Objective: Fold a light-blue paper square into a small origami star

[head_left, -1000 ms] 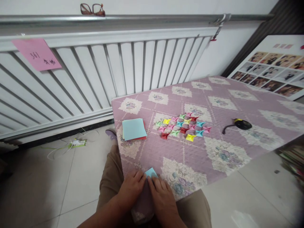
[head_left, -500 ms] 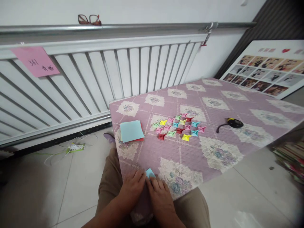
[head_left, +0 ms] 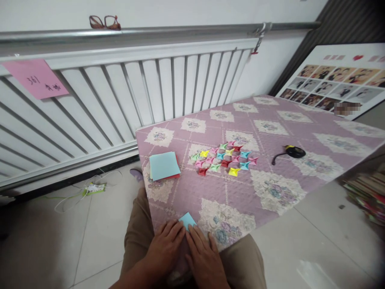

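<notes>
A light blue square of paper (head_left: 188,219) lies at the near edge of the table, turned cornerwise, its lower part covered by my fingers. My left hand (head_left: 168,243) rests on its left side, fingers stretched out side by side, the thumb hidden. On its lower right side my right hand (head_left: 204,253) lies flat, with fingers extended and thumb apart. Farther back on the left is a stack of paper squares (head_left: 164,165), light blue on top with red showing beneath. Several small folded paper pieces (head_left: 225,163) in red, yellow, green, pink and blue sit in rows at mid-table.
A flowered purple cloth (head_left: 192,192) covers the table. To the right lies a black and yellow object with a strap (head_left: 294,151). Behind stands a white radiator (head_left: 177,86) with a pink note (head_left: 36,79). A photo board (head_left: 333,80) leans at the far right.
More of the blue paper now shows beyond my fingertips. My right hand has flattened and its fingers have spread a little. The view has shifted slightly.
</notes>
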Tool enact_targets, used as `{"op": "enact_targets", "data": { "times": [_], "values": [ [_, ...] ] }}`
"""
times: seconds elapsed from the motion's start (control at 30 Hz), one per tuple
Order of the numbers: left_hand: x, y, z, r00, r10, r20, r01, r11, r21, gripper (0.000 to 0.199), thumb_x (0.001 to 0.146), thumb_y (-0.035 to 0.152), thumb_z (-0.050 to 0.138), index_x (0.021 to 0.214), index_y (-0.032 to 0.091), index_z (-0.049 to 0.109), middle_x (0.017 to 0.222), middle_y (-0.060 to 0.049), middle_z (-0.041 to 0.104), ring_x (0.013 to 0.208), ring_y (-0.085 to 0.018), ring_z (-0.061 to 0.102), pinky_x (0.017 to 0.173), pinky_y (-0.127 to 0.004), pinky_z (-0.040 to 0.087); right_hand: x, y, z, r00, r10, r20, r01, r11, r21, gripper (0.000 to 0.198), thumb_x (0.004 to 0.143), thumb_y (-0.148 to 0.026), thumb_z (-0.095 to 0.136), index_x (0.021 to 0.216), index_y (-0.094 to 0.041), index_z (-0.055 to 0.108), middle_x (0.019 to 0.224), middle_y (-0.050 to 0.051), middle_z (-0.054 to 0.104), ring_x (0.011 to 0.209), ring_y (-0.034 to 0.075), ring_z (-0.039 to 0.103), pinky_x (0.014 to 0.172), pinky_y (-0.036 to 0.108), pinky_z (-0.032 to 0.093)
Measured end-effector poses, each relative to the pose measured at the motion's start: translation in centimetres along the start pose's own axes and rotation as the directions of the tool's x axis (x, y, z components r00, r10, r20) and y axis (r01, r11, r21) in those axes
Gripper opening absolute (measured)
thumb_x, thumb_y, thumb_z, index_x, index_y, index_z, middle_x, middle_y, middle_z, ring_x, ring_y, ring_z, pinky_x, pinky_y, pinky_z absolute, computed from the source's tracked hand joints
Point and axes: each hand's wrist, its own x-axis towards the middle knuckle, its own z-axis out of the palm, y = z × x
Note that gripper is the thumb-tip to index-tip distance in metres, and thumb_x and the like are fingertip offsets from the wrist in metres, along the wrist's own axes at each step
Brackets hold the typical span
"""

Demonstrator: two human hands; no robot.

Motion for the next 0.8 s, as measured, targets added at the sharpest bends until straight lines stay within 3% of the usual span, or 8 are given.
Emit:
{"op": "enact_targets", "data": {
  "times": [0.07,0.17,0.27,0.4,0.47,0.57,0.7,0.8],
  "values": [
    [-0.1,0.0,-0.1,1.000,-0.011,-0.020,0.011,1.000,0.011,0.046,0.091,0.025,0.046,0.136,0.025,0.043,0.140,-0.002,0.046,0.129,-0.022,0.038,0.107,-0.039,0.031,0.2,0.0,-0.2,1.000,0.020,0.008,-0.020,0.999,0.033,0.042,0.088,-0.034,0.050,0.130,-0.027,0.048,0.133,0.001,0.056,0.121,0.021,0.047,0.105,0.043,0.012],
    [0.0,0.1,-0.1,0.998,-0.031,-0.057,0.033,0.999,0.024,0.045,0.090,0.025,0.047,0.134,0.027,0.045,0.141,-0.003,0.044,0.129,-0.023,0.037,0.107,-0.040,0.029,0.9,0.1,-0.5,0.997,0.064,0.033,-0.066,0.993,0.097,0.039,0.086,-0.030,0.054,0.125,-0.030,0.051,0.128,-0.001,0.059,0.117,0.021,0.051,0.102,0.043,0.019],
    [0.1,0.2,-0.2,0.996,-0.047,-0.076,0.050,0.998,0.037,0.044,0.089,0.023,0.047,0.133,0.028,0.047,0.140,-0.003,0.046,0.128,-0.023,0.038,0.107,-0.040,0.029,2.4,0.3,-1.1,0.983,0.155,0.102,-0.171,0.970,0.173,0.025,0.085,-0.022,0.055,0.108,-0.032,0.061,0.113,-0.002,0.066,0.104,0.021,0.057,0.093,0.040,0.032],
    [0.2,0.3,-0.2,0.992,-0.033,-0.124,0.041,0.997,0.066,0.044,0.087,0.023,0.049,0.131,0.029,0.048,0.137,-0.001,0.049,0.125,-0.022,0.041,0.104,-0.038,0.031,4.9,0.9,-1.9,0.945,0.265,0.193,-0.302,0.934,0.191,0.014,0.084,-0.015,0.052,0.082,-0.023,0.063,0.088,0.003,0.066,0.088,0.021,0.059,0.082,0.034,0.042],
    [0.3,0.2,0.1,0.983,-0.013,-0.181,0.027,0.997,0.075,0.043,0.085,0.023,0.051,0.127,0.029,0.051,0.133,0.000,0.052,0.122,-0.022,0.044,0.101,-0.037,0.033,5.8,1.3,-2.1,0.923,0.319,0.217,-0.360,0.915,0.185,0.014,0.080,-0.011,0.054,0.086,-0.020,0.063,0.089,0.005,0.064,0.089,0.021,0.059,0.081,0.031,0.044],
    [0.7,-0.3,0.9,0.972,0.014,-0.233,-0.002,0.999,0.052,0.041,0.081,0.024,0.056,0.121,0.030,0.055,0.126,-0.001,0.057,0.114,-0.023,0.050,0.093,-0.036,0.038,6.7,1.9,-2.2,0.884,0.388,0.261,-0.437,0.883,0.171,0.030,0.071,-0.009,0.058,0.099,-0.017,0.062,0.099,0.008,0.065,0.093,0.021,0.061,0.082,0.029,0.046],
    [2.7,-0.7,1.4,0.989,-0.129,-0.072,0.121,0.987,-0.104,0.020,0.079,0.020,0.057,0.094,0.030,0.065,0.109,0.001,0.063,0.099,-0.021,0.056,0.083,-0.032,0.042,7.0,2.5,-2.1,0.884,0.397,0.245,-0.440,0.885,0.153,0.041,0.063,-0.009,0.064,0.104,-0.018,0.062,0.109,0.011,0.066,0.101,0.024,0.062,0.086,0.029,0.046],
    [4.6,-0.6,0.6,0.958,-0.263,0.112,0.279,0.946,-0.162,0.015,0.079,0.015,0.052,0.080,0.023,0.064,0.098,-0.002,0.063,0.095,-0.020,0.057,0.080,-0.031,0.043,7.0,2.6,-2.0,0.892,0.395,0.218,-0.431,0.889,0.152,0.046,0.060,-0.010,0.067,0.105,-0.020,0.062,0.112,0.009,0.066,0.103,0.024,0.062,0.086,0.028,0.046]
  ]
}}
